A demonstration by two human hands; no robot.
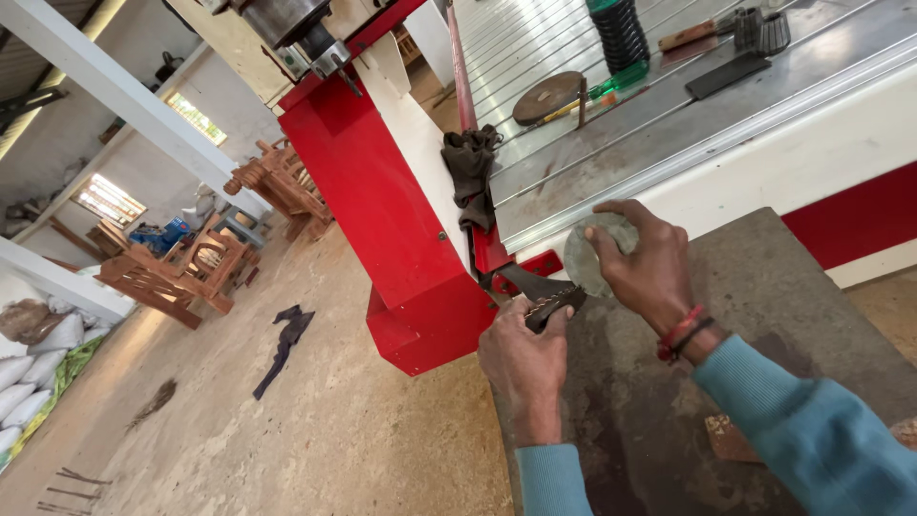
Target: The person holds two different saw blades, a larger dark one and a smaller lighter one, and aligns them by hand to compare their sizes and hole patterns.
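Workshop, seen from above my hands. Far left: carved wooden furniture [205,263] on the concrete floor, with a dark cloth [285,339] lying nearer. Centre: the red machine column [382,205], a dark rag [471,172] draped over its edge. My left hand [523,358] is closed around a small dark wedge-shaped tool [540,296]. My right hand [645,263] pinches a grey round disc [585,258], tilted above the stone slab [764,296], just beside the tool's tip. The step appears to be working the disc's edge; the next move calls for steadying the disc.
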